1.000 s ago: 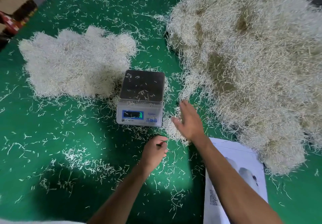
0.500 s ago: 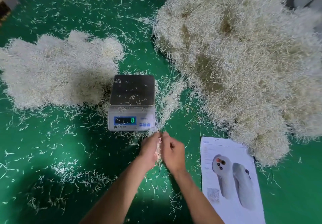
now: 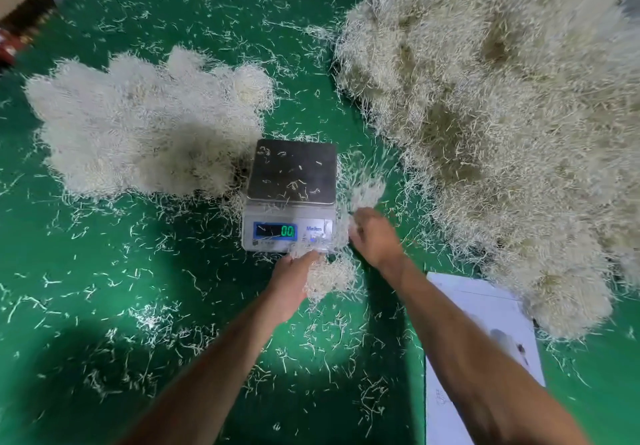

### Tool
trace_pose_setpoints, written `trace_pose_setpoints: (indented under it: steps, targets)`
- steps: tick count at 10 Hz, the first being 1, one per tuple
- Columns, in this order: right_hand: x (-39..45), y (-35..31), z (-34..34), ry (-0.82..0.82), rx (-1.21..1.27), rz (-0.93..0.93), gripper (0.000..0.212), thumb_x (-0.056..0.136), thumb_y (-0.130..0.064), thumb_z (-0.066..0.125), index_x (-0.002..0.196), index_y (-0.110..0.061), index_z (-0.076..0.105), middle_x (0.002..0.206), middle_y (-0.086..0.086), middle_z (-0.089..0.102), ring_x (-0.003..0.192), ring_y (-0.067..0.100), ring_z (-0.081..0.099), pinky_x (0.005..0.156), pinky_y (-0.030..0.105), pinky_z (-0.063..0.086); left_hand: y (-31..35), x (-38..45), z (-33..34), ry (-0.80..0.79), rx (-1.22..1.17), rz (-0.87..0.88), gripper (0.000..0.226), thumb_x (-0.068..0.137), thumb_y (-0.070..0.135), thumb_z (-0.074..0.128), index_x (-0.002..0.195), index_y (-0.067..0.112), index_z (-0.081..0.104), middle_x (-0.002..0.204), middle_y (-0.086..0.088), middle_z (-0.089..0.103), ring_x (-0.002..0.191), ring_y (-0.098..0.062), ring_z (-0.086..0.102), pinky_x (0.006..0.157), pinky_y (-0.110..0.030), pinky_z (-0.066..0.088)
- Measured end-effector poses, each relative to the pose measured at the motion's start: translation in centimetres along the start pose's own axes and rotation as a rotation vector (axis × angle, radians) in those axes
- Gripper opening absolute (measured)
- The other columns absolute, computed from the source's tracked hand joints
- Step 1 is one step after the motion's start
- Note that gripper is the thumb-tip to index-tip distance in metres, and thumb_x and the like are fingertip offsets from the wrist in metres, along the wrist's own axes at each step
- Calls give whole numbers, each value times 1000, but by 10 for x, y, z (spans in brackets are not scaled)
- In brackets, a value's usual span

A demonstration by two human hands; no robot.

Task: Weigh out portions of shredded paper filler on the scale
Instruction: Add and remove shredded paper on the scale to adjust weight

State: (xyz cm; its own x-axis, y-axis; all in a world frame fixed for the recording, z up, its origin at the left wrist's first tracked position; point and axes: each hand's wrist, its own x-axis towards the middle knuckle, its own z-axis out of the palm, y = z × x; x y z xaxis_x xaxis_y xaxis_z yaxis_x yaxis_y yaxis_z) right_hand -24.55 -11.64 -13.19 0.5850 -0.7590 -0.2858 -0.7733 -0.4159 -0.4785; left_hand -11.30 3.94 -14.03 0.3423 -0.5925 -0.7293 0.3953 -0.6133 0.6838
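The big heap of shredded paper (image 3: 495,125) sprawls away to the right of and beyond both hands, well apart from the left hand and nearer the right one; it is by far the largest mass on the green table (image 3: 104,271). A smaller pile (image 3: 145,125) sits off to the far left of the hands, its near edge touching or just beside the scale's left side. The scale (image 3: 290,198) stands directly ahead of the left hand, its dark platform (image 3: 292,170) carrying only a few stray strands, its display lit with a reading near zero. A white printed sheet (image 3: 485,340) lies under the right forearm, behind the grip. The right hand (image 3: 375,236) is just right of the scale's front corner, fingers curled round a loose tuft of shreds (image 3: 363,191) that fans up and away toward the platform's right edge. The left hand (image 3: 294,281) is nearest the scale's front, holding a small clump (image 3: 329,278) against its inner side; motion blur hides how the fingers lie. Judging from this, the platform lies just forward and slightly left of both handfuls, so the coming move is a short lift ahead onto it, with the left hand closer to the front edge.
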Motion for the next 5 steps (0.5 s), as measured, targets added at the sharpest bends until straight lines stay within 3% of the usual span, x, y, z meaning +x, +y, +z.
trace_pose_setpoints:
  steps: [1, 2, 3, 4, 5]
  targets:
    - [-47, -22, 23, 56, 409, 7, 47, 100, -33, 58, 139, -8, 59, 123, -2, 63, 52, 4, 60, 49, 10, 46, 13, -8, 5, -194, -90, -29, 28, 103, 16, 55, 127, 28, 65, 141, -13, 58, 116, -20, 67, 87, -28, 56]
    - [-81, -54, 27, 198, 676, -16, 29, 93, -41, 50, 111, -34, 71, 82, -15, 60, 53, -4, 42, 54, 15, 37, 36, -35, 4, -222, -65, 32, 27, 95, 55, 59, 105, 35, 74, 97, 4, 78, 81, -9, 75, 61, -29, 59]
    - [-93, -83, 7, 438, 625, -83, 27, 99, -33, 41, 78, -39, 58, 82, -17, 55, 77, 3, 50, 69, 25, 42, 67, -50, 1, -143, -124, 36, 31, 97, 53, 57, 107, 24, 63, 88, 8, 64, 72, -9, 59, 57, -28, 45]
    - [-86, -114, -20, 517, 618, -3, 45, 99, -57, 44, 129, -29, 60, 132, -14, 53, 122, -1, 49, 105, 25, 41, 100, -62, -2, -86, -38, 233, 39, 109, 38, 37, 117, 7, 60, 95, -14, 64, 74, -19, 57, 61, -32, 43]
    - [-73, -155, -47, 413, 741, -79, 59, 97, -64, 46, 143, -30, 55, 145, -8, 57, 131, 8, 54, 115, 37, 42, 130, -83, -9, -259, -128, 235, 23, 109, 9, 40, 117, 23, 56, 94, 19, 73, 74, 13, 64, 67, -12, 50]
